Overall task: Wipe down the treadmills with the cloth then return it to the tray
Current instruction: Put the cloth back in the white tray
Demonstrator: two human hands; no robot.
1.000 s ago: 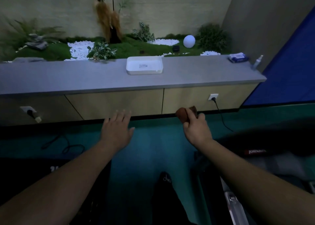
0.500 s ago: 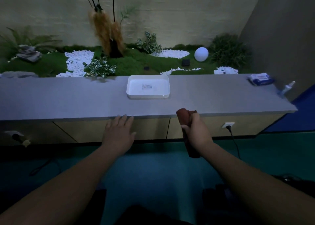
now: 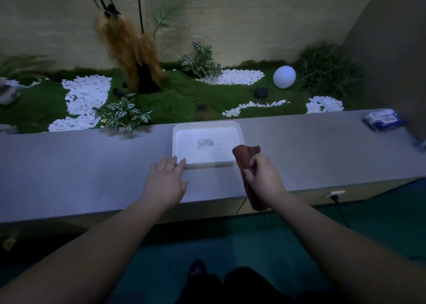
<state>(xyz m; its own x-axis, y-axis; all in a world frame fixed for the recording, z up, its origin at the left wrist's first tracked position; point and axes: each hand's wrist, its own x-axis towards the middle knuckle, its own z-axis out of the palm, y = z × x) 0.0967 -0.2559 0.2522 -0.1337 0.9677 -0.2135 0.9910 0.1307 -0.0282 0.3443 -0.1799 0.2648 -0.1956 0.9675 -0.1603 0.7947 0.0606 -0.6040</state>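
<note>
White tray (image 3: 207, 125) on grey counter (image 3: 80, 165), near its back edge. Right hand (image 3: 265, 177) gripping rolled brown cloth (image 3: 245, 156), upper end over the tray's right front corner, lower end hanging past the counter's front edge. Left hand (image 3: 164, 181) flat with straight fingers, fingertips at the tray's left front corner. Bare counter left and right of tray; blue packet (image 3: 382, 119) far right of tray.

A white tray (image 3: 208, 125) sits on the grey counter (image 3: 80, 165). The right hand (image 3: 265, 179) holds a rolled red cloth (image 3: 245, 155) at the tray's right edge. The left hand (image 3: 164, 181) lies flat, fingers touching the tray's near left corner. A blue packet (image 3: 382, 120) lies far right
</note>
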